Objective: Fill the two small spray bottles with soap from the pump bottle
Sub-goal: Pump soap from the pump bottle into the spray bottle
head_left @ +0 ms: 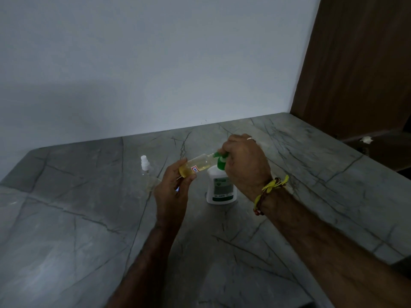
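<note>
Grey veined stone countertop (93,252) spreads wide and bare nearer you than the pump bottle (220,187), with its front edge out of view. Your left hand (172,192) pinches a small spray bottle (196,167), tilted, its mouth at the green pump head (221,160). Your right hand (245,165) curls over that pump head. Left of the pump bottle stands the second spray bottle (145,166), capped; beyond it the counter meets the wall (155,63).

Counter (89,252) bare in front and left. Obstacles: pump bottle (221,187) standing mid-counter, capped spray bottle (145,166) left of it, wall (133,74) close behind, wooden panel (355,63) blocking far right.
</note>
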